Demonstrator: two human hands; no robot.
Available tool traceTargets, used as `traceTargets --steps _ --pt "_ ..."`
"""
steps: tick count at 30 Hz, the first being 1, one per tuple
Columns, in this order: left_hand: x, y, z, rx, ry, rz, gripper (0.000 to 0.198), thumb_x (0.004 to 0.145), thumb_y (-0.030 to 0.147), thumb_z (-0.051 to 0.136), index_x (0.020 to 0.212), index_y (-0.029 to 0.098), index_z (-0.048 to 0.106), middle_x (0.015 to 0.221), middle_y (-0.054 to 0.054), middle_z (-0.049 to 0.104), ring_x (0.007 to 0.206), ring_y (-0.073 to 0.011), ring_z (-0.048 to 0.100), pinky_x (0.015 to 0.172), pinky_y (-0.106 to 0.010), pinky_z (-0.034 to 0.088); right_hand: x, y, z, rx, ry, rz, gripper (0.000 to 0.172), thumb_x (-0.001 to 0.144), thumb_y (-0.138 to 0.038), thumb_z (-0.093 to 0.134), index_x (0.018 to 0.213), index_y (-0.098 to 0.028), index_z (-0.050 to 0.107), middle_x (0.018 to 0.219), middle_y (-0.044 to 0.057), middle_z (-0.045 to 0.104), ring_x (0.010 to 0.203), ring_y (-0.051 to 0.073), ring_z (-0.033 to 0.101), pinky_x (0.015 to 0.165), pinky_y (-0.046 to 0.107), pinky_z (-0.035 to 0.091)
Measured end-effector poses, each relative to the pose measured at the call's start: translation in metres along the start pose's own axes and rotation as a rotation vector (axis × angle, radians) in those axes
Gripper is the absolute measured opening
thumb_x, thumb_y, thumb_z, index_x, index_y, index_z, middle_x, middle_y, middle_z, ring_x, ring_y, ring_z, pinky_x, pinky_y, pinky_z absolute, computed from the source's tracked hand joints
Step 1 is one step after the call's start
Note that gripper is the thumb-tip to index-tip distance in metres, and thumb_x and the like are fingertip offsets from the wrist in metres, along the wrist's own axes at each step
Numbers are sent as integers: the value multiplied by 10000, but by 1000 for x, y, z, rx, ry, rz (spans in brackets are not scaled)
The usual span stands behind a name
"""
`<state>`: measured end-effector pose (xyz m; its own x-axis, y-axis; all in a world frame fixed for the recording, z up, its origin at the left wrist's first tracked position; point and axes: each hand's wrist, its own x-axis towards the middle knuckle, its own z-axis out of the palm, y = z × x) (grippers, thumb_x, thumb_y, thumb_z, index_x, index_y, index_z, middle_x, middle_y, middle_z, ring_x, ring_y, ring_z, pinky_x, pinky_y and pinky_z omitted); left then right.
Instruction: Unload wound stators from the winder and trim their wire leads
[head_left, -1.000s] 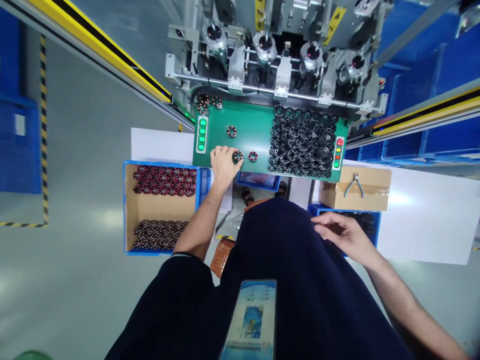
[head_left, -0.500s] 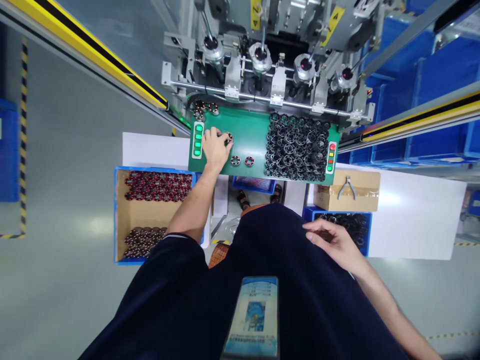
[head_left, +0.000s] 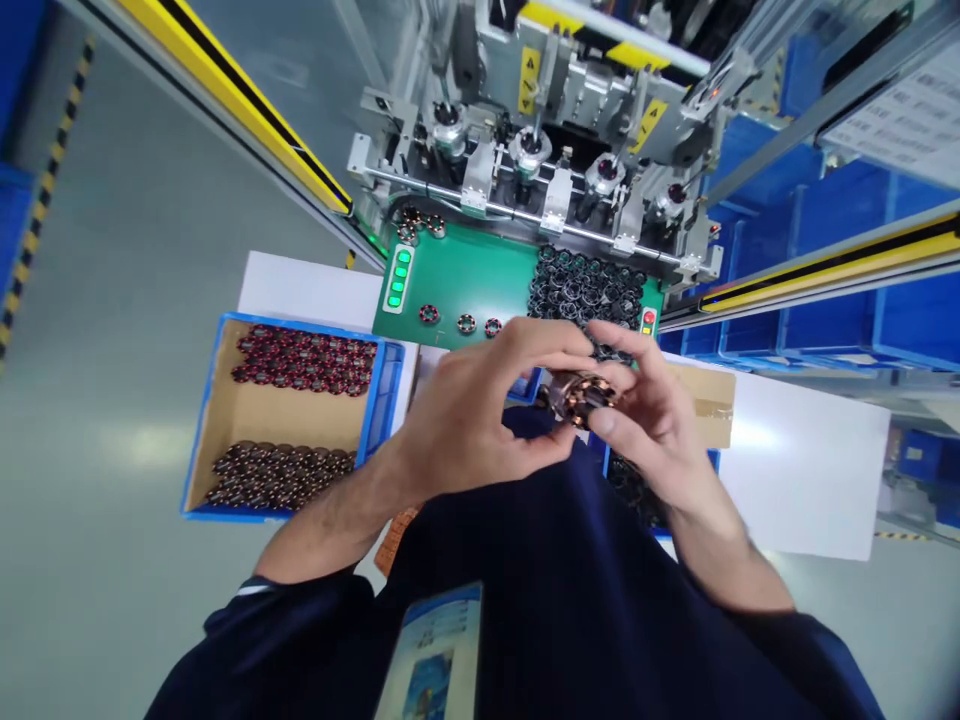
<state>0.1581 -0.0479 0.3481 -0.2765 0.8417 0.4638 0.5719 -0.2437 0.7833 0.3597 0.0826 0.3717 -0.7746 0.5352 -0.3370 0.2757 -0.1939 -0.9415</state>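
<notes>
Both hands meet in front of my body, below the green work surface (head_left: 480, 270). My left hand (head_left: 487, 410) is closed around the left side of a dark, copper-wound ring part (head_left: 585, 398). My right hand (head_left: 652, 410) grips the same part from the right, its thumb on the lower edge. A dark ring (head_left: 611, 352) shows between the fingers of my right hand. Three red-and-dark rings, one of them a red ring (head_left: 429, 314), lie near the front edge of the green surface. Many black rings (head_left: 577, 285) are massed on its right part.
A machine with a horizontal metal rail (head_left: 525, 212) stands behind the green surface. At left, a blue bin (head_left: 196, 420) holds rows of wound rings. A cardboard box (head_left: 709, 400) and another blue bin of black parts lie at right.
My left hand has left the green surface and come to my right hand, which has risen; both now grip a wound part. Another red ring now lies on the surface's left side.
</notes>
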Motion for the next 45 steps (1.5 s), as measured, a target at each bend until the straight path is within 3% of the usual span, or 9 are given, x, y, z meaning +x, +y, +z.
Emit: traceTargets --steps 3,6,9,11,15,25,32,39,45 --pt "-2 13 0 -65 105 13 549 1017 205 955 1512 309 738 1442 -30 868 1193 -222 896 996 -353 805 -5 -16 2 66 -23 -53 728 1022 -612 955 1626 -341 653 1167 53 881 1084 281 877 1008 451 754" --pt "-5 13 -1 -63 242 131 362 1074 347 978 1397 280 829 1231 7 929 952 -159 911 826 -256 783 -11 -17 -2 111 15 -142 592 1021 -546 974 1537 -358 752 1101 35 891 992 277 881 909 439 767" --pt "-9 14 -4 33 211 189 166 1091 258 949 1237 292 877 1082 54 933 874 -135 902 776 -235 751 -13 -14 -4 125 21 -177 516 1020 -447 992 1497 -372 809 1085 14 903 934 242 879 835 374 749" --pt "-10 14 -6 96 171 197 173 1076 223 961 1218 277 880 1052 58 930 835 -124 891 759 -236 729 -12 -12 -6 136 15 -180 487 1017 -419 998 1472 -369 832 1062 1 904 912 225 878 810 347 738" --pt "-8 13 -3 160 275 221 226 1072 318 979 1247 226 869 981 27 912 759 -117 853 693 -238 683 -12 -8 -8 178 -14 -150 472 1018 -419 1000 1459 -362 842 1042 -11 908 866 207 871 793 335 732" --pt "-14 9 -2 7 51 113 162 1100 284 930 1223 374 876 1212 36 920 1039 -172 907 953 -292 749 -18 -3 -13 263 -29 -65 420 1019 -433 993 1401 -320 861 1009 -8 911 797 187 865 793 326 760" --pt "-10 13 4 -7 91 138 180 1118 249 908 1260 353 871 1106 53 925 898 -134 892 807 -239 727 -16 -9 -10 387 -22 55 430 967 -498 1033 1312 -308 861 939 -18 904 759 191 896 719 282 781" --pt "-21 11 -3 134 49 155 128 1100 157 910 1195 240 886 1070 17 916 953 -115 883 870 -213 688 -12 -11 -10 369 103 41 524 894 -585 1068 1275 -309 837 914 -13 886 728 214 893 692 299 795" --pt "-54 -15 8 28 -218 -284 88 1145 225 841 1107 266 908 1029 35 905 878 -148 867 791 -253 690 -21 -8 -16 170 218 -154 533 944 -596 1026 1370 -365 805 1034 13 910 893 280 916 785 421 812"
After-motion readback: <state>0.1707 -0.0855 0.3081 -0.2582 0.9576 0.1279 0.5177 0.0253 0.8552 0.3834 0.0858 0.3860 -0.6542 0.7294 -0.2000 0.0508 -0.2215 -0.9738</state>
